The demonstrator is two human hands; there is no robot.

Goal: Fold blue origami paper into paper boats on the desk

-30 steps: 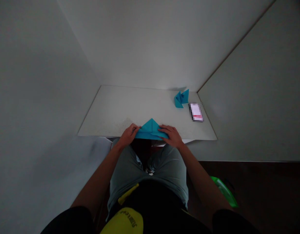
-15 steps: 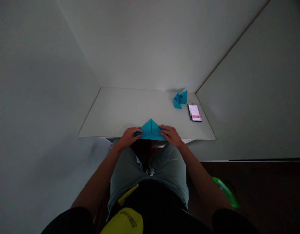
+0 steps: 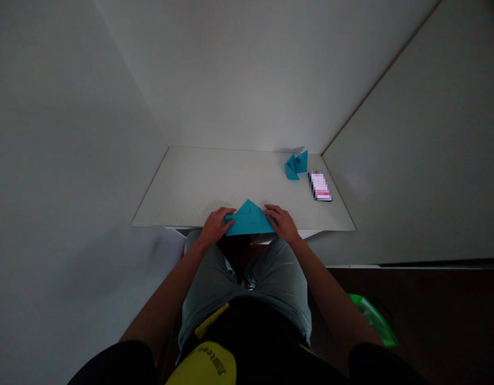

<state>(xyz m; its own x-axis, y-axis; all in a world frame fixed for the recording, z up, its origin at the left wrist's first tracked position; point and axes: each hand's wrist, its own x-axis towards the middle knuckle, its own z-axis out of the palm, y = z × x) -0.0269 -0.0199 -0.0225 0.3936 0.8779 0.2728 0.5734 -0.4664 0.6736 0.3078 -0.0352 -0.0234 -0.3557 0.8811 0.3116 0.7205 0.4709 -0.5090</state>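
A blue sheet of folded paper (image 3: 250, 220) lies at the near edge of the white table, its pointed top facing the wall and its lower band reaching past the edge. My left hand (image 3: 215, 223) grips its left end between thumb and fingers. At the right end, my right hand (image 3: 282, 221) has its fingers closed on the paper in the same way. Crease lines and a vertical seam show on the pointed part.
Toward the back right of the white table (image 3: 206, 176) stands a folded blue paper figure (image 3: 296, 164). Beside it lies a phone (image 3: 320, 186) with a blurred-out screen. Walls enclose the table on several sides. A green object (image 3: 374, 320) rests on the dark floor at right.
The lower band of the blue paper has come up over part of the pointed section and now shows taller. Both hands stay at its ends.
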